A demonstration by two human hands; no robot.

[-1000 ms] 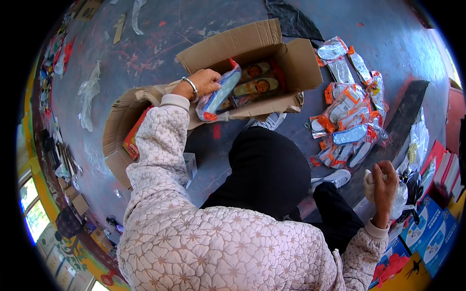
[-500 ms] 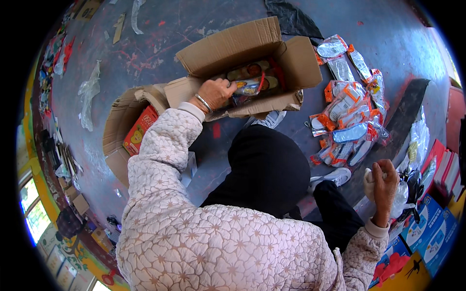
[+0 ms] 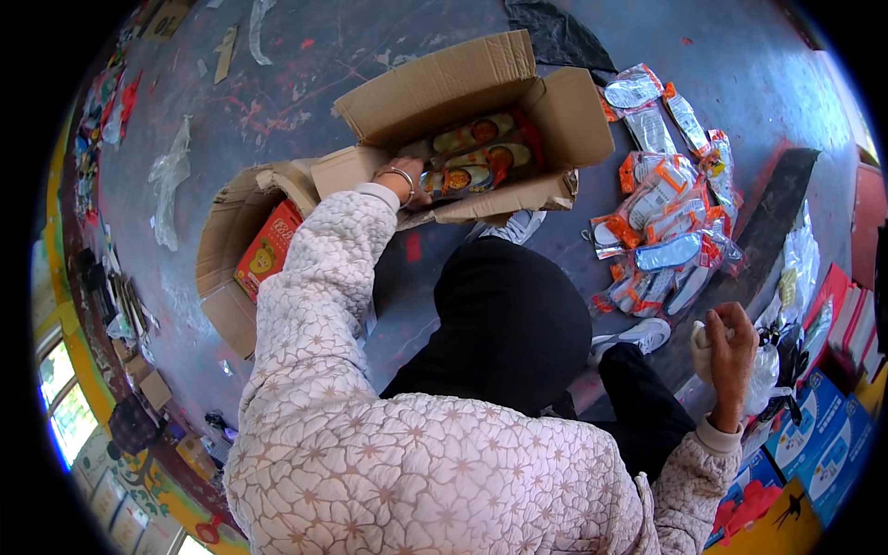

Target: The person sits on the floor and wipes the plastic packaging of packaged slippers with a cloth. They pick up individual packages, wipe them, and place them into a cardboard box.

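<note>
Left hand (image 3: 400, 180) is down inside the open cardboard box (image 3: 564, 111) on the floor, fingers hidden behind the flap, so can't tell if they're closed on anything. It touches the nearest flat packet (image 3: 455, 179), orange and yellow, lying with two more in the box. Judging by looks: light, floppy, slick film, so pinch at a sealed end, not the middle. Right hand (image 3: 729, 356) is off to the right, fingers curled shut around crumpled clear plastic (image 3: 764, 375). Pile of similar packets (image 3: 661, 222) lies right of the box.
</note>
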